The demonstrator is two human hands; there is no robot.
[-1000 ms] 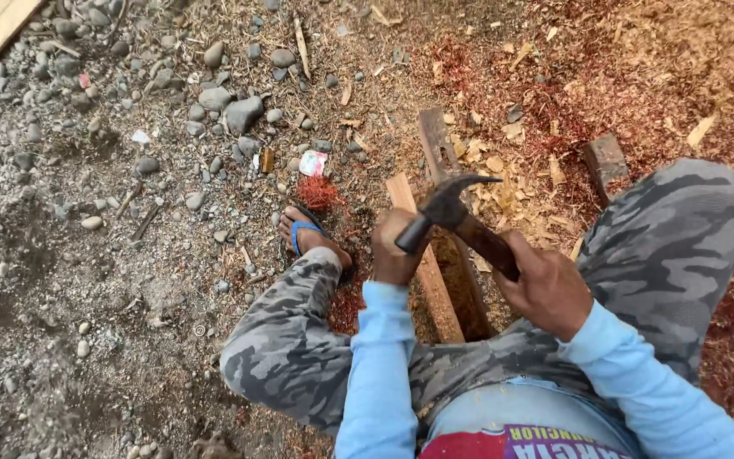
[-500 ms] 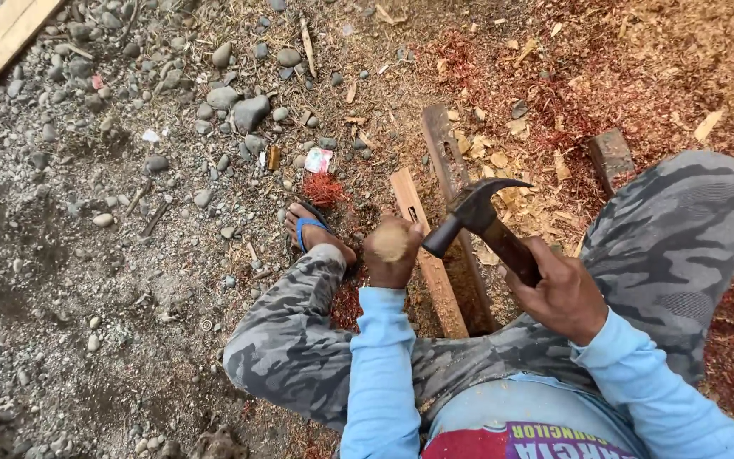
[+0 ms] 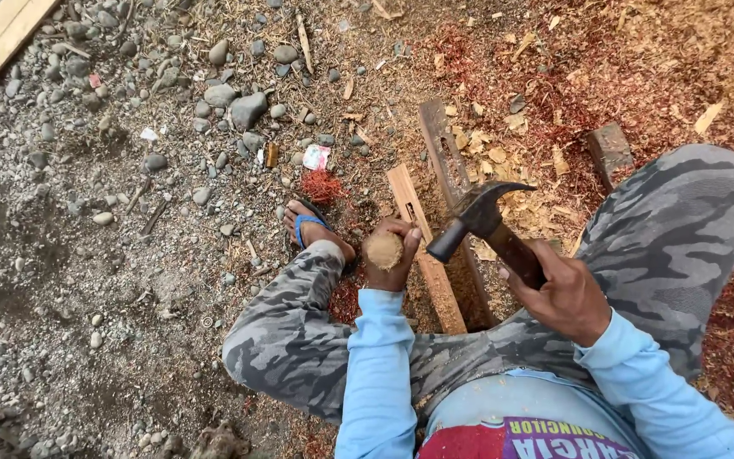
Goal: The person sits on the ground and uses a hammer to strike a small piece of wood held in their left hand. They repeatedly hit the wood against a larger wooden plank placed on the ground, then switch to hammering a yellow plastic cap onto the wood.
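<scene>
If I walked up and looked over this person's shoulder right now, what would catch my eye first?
Probably the claw hammer raised in the right hand, its head hanging just right of a round wooden peg end gripped upright in the left hand. Below them lie two slotted wooden strips, between camouflage-trousered knees. The ground splits sharply: grey stones on the left, red and yellow wood shavings on the right.

Left hand [image 3: 391,259] around a round wooden handle end [image 3: 382,251], right hand [image 3: 564,293] gripping a claw hammer [image 3: 482,219].
</scene>
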